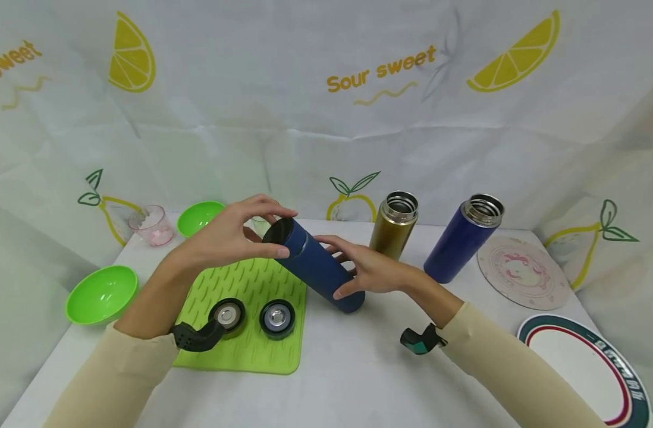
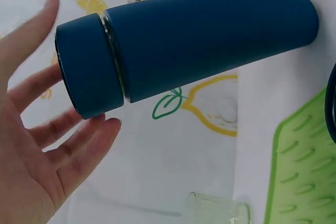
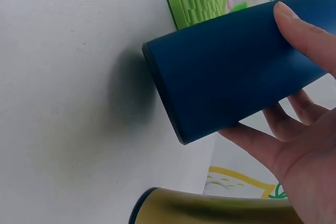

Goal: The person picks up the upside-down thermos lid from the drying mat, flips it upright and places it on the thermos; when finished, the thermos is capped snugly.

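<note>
A dark blue insulated bottle (image 1: 321, 267) with its lid (image 2: 89, 66) on is tilted, the lid end up and to the left. Its base (image 3: 163, 95) hangs over the table with a shadow beneath. My right hand (image 1: 371, 267) grips the body, thumb on one side and fingers on the other. Around the lid spreads my left hand (image 1: 232, 232); its fingers reach behind the lid, while the thumb stands apart from it in the left wrist view. Two bottle lids (image 1: 227, 315) (image 1: 277, 318) lie inside up on a green mat (image 1: 251, 356).
Behind my right hand stand a gold bottle (image 1: 393, 229) and a purple-blue bottle (image 1: 460, 244), both without lids. Green bowls (image 1: 101, 294) (image 1: 198, 217) and a pink glass (image 1: 152, 226) are at left. A round pink mat (image 1: 521, 270) and a white plate (image 1: 573, 368) lie at right.
</note>
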`<state>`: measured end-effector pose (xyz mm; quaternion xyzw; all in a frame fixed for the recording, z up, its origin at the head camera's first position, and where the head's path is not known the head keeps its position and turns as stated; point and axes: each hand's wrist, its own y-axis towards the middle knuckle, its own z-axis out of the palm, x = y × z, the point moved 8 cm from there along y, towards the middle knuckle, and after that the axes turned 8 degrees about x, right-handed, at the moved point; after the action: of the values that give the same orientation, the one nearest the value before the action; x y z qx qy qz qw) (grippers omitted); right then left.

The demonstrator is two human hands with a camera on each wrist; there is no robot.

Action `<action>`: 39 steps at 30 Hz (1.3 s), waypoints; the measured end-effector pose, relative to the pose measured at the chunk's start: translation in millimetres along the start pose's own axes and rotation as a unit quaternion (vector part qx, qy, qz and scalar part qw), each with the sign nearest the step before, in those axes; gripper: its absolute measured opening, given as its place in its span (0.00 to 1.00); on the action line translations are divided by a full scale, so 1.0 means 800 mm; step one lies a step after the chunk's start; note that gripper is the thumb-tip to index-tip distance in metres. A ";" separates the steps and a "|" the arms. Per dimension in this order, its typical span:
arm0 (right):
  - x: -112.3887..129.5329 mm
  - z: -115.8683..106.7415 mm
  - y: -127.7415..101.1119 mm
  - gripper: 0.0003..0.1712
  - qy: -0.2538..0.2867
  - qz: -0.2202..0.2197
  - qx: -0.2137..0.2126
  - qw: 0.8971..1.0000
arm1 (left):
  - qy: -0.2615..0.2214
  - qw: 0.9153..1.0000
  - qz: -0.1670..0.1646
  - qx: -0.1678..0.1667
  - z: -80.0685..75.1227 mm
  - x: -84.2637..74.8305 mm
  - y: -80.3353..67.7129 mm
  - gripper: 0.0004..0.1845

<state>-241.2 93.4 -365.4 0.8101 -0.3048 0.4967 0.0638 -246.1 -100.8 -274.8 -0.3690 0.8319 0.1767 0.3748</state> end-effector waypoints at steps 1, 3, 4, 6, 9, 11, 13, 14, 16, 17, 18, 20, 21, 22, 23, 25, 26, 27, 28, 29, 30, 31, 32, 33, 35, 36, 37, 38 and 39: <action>0.001 0.001 -0.001 0.62 0.000 -0.003 0.005 1.000 | -0.002 1.000 -0.003 -0.001 0.001 0.000 0.000 0.31; 0.003 0.002 -0.004 0.62 -0.003 -0.006 0.012 1.000 | -0.016 1.000 0.002 0.005 0.004 -0.002 0.000 0.30; 0.004 0.003 -0.005 0.62 -0.004 -0.006 0.015 1.000 | -0.019 1.000 0.008 0.009 0.005 -0.004 0.000 0.30; 0.004 0.004 -0.009 0.62 -0.011 -0.006 0.016 1.000 | -0.033 0.999 0.025 0.020 0.007 -0.007 -0.002 0.30; 0.002 0.004 -0.014 0.62 -0.022 -0.003 0.009 1.000 | -0.047 0.997 0.051 0.036 0.011 -0.012 -0.005 0.32; 0.001 0.004 -0.016 0.61 -0.025 -0.002 0.004 1.000 | -0.041 0.997 0.051 0.035 0.012 -0.013 -0.006 0.34; 0.001 0.004 -0.018 0.61 -0.026 -0.003 0.001 1.000 | -0.027 0.999 0.038 0.024 0.011 -0.011 -0.007 0.35; 0.001 0.004 -0.018 0.61 -0.026 -0.004 0.000 1.000 | -0.018 0.999 0.029 0.017 0.011 -0.009 -0.006 0.35; 0.000 0.004 -0.018 0.61 -0.025 -0.005 0.002 1.000 | -0.003 1.000 0.010 0.004 0.011 -0.004 -0.006 0.34; 0.000 0.004 -0.018 0.61 -0.024 -0.006 0.004 1.000 | -0.004 1.000 0.004 -0.001 0.011 -0.002 -0.006 0.34; 0.000 0.004 -0.017 0.61 -0.023 -0.006 0.006 1.000 | -0.006 1.000 0.004 -0.002 0.012 -0.001 -0.005 0.33; -0.001 0.004 -0.016 0.62 -0.021 -0.003 0.011 1.000 | -0.020 1.000 0.013 -0.001 0.013 -0.001 -0.005 0.33; -0.001 0.004 -0.016 0.62 -0.019 -0.001 0.013 1.000 | -0.028 0.999 0.020 0.001 0.014 -0.002 -0.006 0.33; -0.001 0.005 -0.015 0.62 -0.017 0.001 0.016 1.000 | -0.035 0.999 0.028 0.003 0.014 -0.003 -0.006 0.33; -0.001 0.005 -0.015 0.62 -0.014 0.003 0.018 1.000 | -0.042 0.999 0.035 0.005 0.015 -0.005 -0.006 0.33; -0.001 0.005 -0.015 0.61 -0.004 0.006 0.016 1.000 | -0.047 0.998 0.046 0.011 0.016 -0.007 -0.008 0.33; -0.001 0.005 -0.015 0.60 0.002 0.007 0.014 1.000 | -0.049 0.997 0.051 0.015 0.016 -0.008 -0.008 0.33; -0.001 0.004 -0.015 0.59 0.009 0.006 0.011 1.000 | -0.051 0.997 0.055 0.019 0.016 -0.009 -0.009 0.33; -0.001 0.004 -0.015 0.58 0.016 0.005 0.008 1.000 | -0.055 0.996 0.060 0.023 0.016 -0.010 -0.010 0.33; -0.001 0.004 -0.015 0.57 0.022 0.003 0.005 1.000 | -0.058 0.996 0.064 0.027 0.016 -0.011 -0.011 0.33; -0.001 0.004 -0.016 0.56 0.027 0.001 0.001 1.000 | -0.059 0.995 0.068 0.032 0.017 -0.012 -0.012 0.33; 0.000 0.004 -0.016 0.55 0.030 -0.003 -0.001 1.000 | -0.060 0.995 0.073 0.037 0.017 -0.013 -0.014 0.33; 0.000 0.004 -0.016 0.55 0.032 -0.005 -0.004 0.999 | -0.061 0.994 0.077 0.041 0.017 -0.014 -0.015 0.32; 0.000 0.004 -0.016 0.55 0.032 -0.007 -0.006 0.999 | -0.061 0.994 0.080 0.045 0.017 -0.015 -0.016 0.33; -0.001 0.004 -0.016 0.55 0.030 -0.011 -0.012 0.999 | -0.054 0.994 0.083 0.048 0.018 -0.016 -0.018 0.33; -0.001 0.004 -0.015 0.55 0.029 -0.012 -0.015 0.999 | -0.049 0.994 0.080 0.047 0.017 -0.015 -0.018 0.34; -0.001 0.004 -0.015 0.55 0.028 -0.014 -0.018 0.999 | -0.042 0.995 0.073 0.045 0.017 -0.015 -0.019 0.34; -0.001 0.005 -0.014 0.54 0.028 -0.017 -0.021 0.999 | -0.031 0.997 0.061 0.039 0.017 -0.013 -0.018 0.35; -0.001 0.005 -0.013 0.54 0.028 -0.020 -0.023 0.999 | -0.019 0.998 0.049 0.032 0.016 -0.011 -0.018 0.35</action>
<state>-232.4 100.7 -365.6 0.8003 -0.2981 0.5105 0.1008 -225.3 -98.8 -277.2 -0.3126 0.8471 0.1746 0.3928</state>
